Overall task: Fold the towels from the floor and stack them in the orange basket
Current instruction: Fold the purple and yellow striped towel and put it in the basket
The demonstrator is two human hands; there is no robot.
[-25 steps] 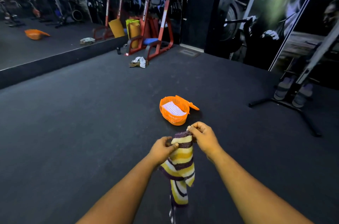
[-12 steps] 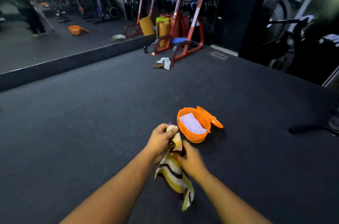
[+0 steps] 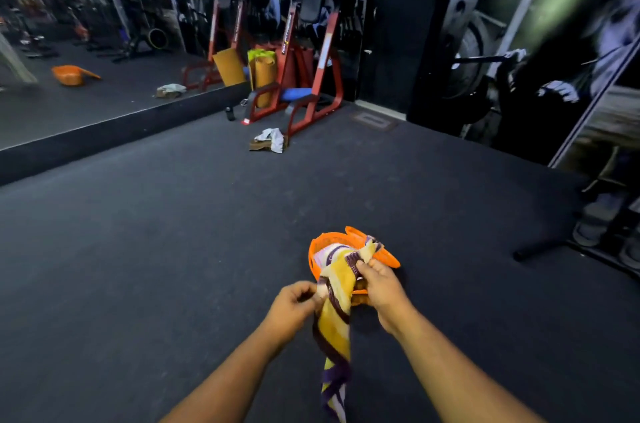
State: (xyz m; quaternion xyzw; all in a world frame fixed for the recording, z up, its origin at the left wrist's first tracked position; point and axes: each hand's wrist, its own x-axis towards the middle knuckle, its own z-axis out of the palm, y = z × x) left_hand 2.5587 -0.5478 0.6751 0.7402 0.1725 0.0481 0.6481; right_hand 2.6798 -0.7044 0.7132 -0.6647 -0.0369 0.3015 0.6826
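Lower centre of frame: left hand (image 3: 294,304) and right hand (image 3: 382,284) each pinch the striped towel (image 3: 337,311), held bunched in front of the orange basket (image 3: 317,249). Risk: twisted cloth, hanging tail; fold may come out lopsided.

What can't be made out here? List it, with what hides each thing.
1. Head view: the orange basket's contents and near rim, covered by the striped towel and right hand.
2. Towel's lower end, cut off by the bottom edge.
3. How many towels make up the pile by the red machine: too small.
4. Left hand fingertips, tucked behind the towel's edge.
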